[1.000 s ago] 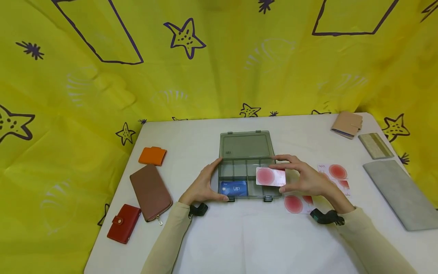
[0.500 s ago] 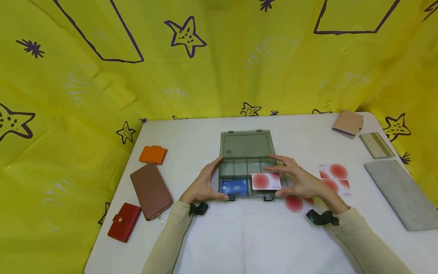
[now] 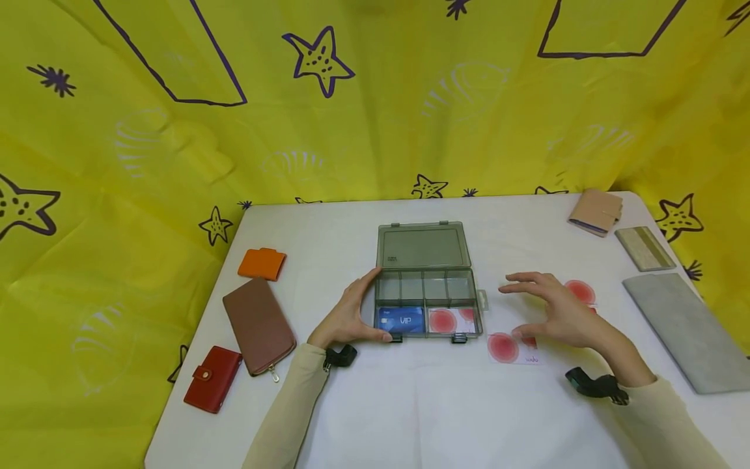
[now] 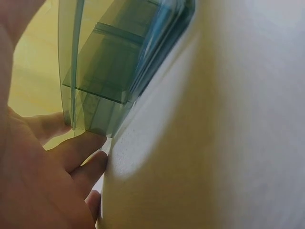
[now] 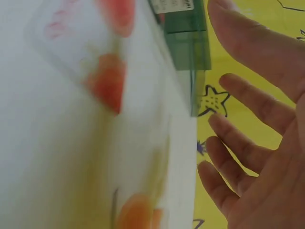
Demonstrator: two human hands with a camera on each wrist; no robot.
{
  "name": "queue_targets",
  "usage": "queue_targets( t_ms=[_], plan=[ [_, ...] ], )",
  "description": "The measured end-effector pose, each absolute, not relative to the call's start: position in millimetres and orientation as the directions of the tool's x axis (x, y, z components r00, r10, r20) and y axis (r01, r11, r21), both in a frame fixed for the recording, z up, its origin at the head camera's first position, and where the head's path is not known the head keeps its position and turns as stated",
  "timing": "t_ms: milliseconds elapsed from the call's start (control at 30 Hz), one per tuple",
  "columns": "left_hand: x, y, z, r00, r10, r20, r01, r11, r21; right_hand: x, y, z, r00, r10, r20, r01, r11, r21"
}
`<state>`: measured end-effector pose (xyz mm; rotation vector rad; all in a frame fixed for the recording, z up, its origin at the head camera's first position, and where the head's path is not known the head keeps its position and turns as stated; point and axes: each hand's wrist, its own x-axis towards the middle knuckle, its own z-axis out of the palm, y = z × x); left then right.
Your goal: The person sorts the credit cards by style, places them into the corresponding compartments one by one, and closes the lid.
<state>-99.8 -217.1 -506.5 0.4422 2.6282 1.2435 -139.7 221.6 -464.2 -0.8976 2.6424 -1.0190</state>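
Note:
A translucent grey-green compartment box (image 3: 431,301) lies with its lid (image 3: 424,245) folded back. A blue VIP card (image 3: 401,320) fills its front left compartment, and a white card with red circles (image 3: 451,320) lies in the front right one. My left hand (image 3: 349,317) holds the box's left side, thumb at the front corner and fingers at the rear; in the left wrist view its fingers (image 4: 88,148) touch the box end. My right hand (image 3: 562,312) hovers right of the box, fingers spread, holding nothing. Below it lies another red-circle card (image 3: 512,348).
More red-circle cards (image 3: 580,292) lie partly hidden behind my right hand. To the left are an orange card holder (image 3: 262,264), a brown zip wallet (image 3: 259,327) and a red wallet (image 3: 213,381). A beige wallet (image 3: 594,212) and grey flat pieces (image 3: 691,332) lie at right.
My right hand has lowered the red-circle card into the box's front right compartment, let it go and moved away to the right. The left hand has stayed on the box.

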Motion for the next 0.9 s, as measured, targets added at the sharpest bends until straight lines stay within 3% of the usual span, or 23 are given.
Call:
queue_targets(
  t_ms=[200, 633, 900],
  plan=[
    [-100, -216, -506, -0.935, 0.349, -0.061, 0.175, 0.604, 0.778, -119, 237, -477, -0.803, -0.591, 0.073, -0.519, 0.633, -0.575],
    [-99, -217, -506, -0.934, 0.351, -0.063, 0.172, 0.600, 0.781, -112, 234, -494, -0.780, -0.609, 0.145, -0.566, 0.588, -0.578],
    [-99, -217, -507, -0.934, 0.352, -0.057, 0.180, 0.603, 0.778, -113, 231, -487, -0.817, -0.552, 0.167, -0.527, 0.598, -0.603]
  ],
)
